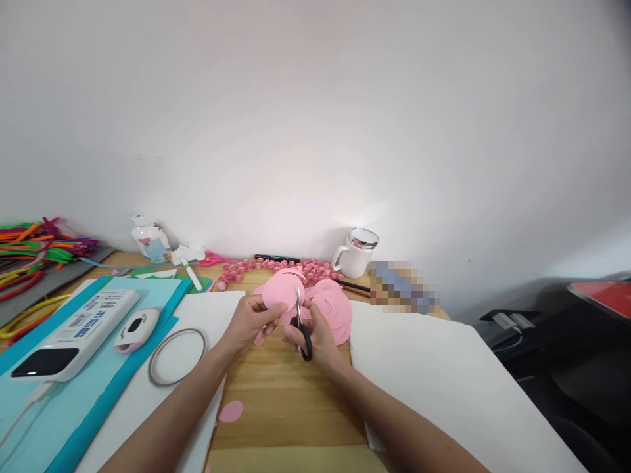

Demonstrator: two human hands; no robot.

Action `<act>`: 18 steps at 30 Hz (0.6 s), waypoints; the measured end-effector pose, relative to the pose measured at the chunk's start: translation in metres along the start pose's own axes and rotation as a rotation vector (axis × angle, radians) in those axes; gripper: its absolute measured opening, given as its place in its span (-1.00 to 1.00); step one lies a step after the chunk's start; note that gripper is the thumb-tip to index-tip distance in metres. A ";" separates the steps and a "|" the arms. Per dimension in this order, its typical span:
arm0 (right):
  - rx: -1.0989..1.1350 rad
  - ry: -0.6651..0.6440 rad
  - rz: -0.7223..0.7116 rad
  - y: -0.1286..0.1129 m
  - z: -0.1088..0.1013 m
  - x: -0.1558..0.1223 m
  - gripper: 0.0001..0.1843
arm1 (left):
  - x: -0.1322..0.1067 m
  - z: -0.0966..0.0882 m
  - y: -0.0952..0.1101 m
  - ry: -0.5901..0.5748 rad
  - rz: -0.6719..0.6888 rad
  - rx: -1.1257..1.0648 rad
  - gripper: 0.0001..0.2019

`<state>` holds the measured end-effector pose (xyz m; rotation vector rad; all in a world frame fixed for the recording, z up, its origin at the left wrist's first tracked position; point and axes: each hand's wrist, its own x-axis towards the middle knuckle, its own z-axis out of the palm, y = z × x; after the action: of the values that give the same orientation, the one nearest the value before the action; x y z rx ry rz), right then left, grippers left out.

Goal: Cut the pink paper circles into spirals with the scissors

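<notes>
Between the thumb and fingers of my left hand [254,320] is a pink paper circle [280,291], held upright above the table. My right hand [318,335] grips a pair of scissors [306,340] by the black handles. Their metal blades point away from me and lie at the right part of the circle; whether they are parted I cannot tell. Just right of the hands, a pile of pink paper circles [338,315] overlaps on the table. Small pink rolled paper pieces [315,268] lie heaped behind. A pink paper scrap [231,412] rests on the wood nearer to me.
A white mug [355,253] stands at the back by the wall. White sheets [434,381] flank the wooden table [280,407]. On the left are a tape roll [176,357], a white power bank [79,332], a bottle [150,238] and colourful pipe cleaners [39,246].
</notes>
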<state>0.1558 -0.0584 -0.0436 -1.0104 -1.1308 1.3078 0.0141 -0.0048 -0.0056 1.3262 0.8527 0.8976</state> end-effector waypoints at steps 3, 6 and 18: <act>-0.034 0.016 0.001 0.001 0.000 0.000 -0.36 | 0.000 -0.001 0.000 0.000 0.007 0.007 -0.70; -0.076 0.036 0.000 0.000 -0.001 0.000 -0.38 | 0.000 -0.002 0.000 0.013 0.012 0.022 -0.70; -0.084 0.046 0.027 -0.004 0.000 -0.001 -0.36 | 0.000 0.000 0.007 0.006 0.030 -0.020 -0.67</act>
<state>0.1561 -0.0599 -0.0400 -1.1150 -1.1482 1.2605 0.0137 -0.0049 0.0011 1.3222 0.8280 0.9316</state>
